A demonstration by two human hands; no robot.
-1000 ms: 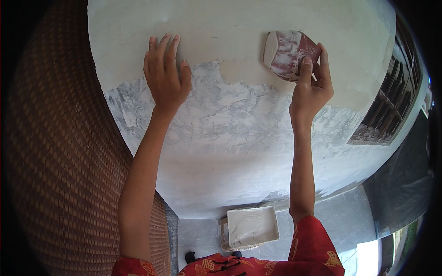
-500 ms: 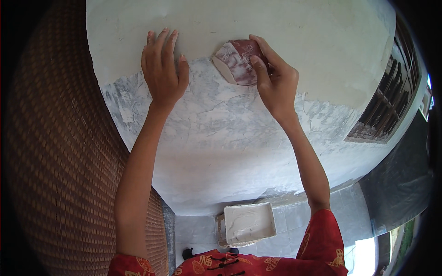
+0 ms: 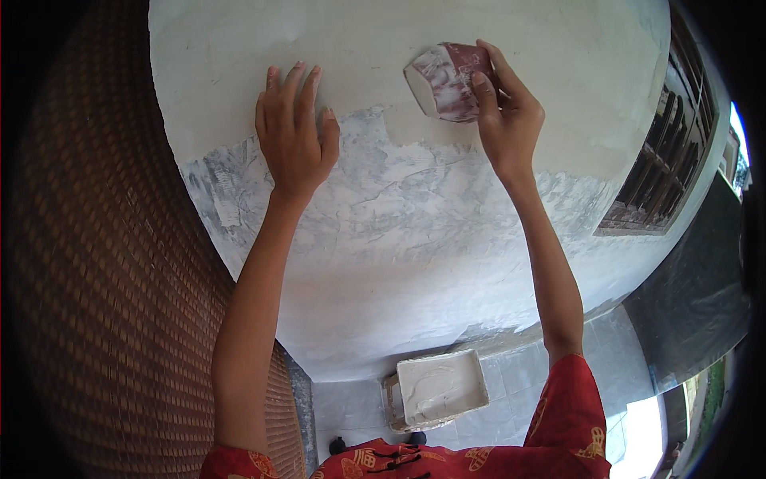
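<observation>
At the far left, a brown woven rattan panel (image 3: 104, 271) fills the side of the view and meets the curved-looking, white plastered wall (image 3: 495, 263), whose upper band is smooth cream and whose lower band is rough grey-white fresh plaster. The left hand (image 3: 294, 136) lies flat against the wall at the boundary of the two bands, fingers extended upward and only slightly parted, palm to the surface, holding nothing. To its right, the right hand (image 3: 504, 120) grips a dark red rectangular block smeared with white plaster (image 3: 448, 80), thumb on the near face and fingers wrapped over the far edge; the block is pressed against the cream band, just above the fresh plaster line. Below, on the grey tiled floor (image 3: 527, 391), stands a white rectangular tray holding plaster mix (image 3: 440, 388). At the right edge, a dark wooden slatted window frame (image 3: 658, 168) is set in the wall.
</observation>
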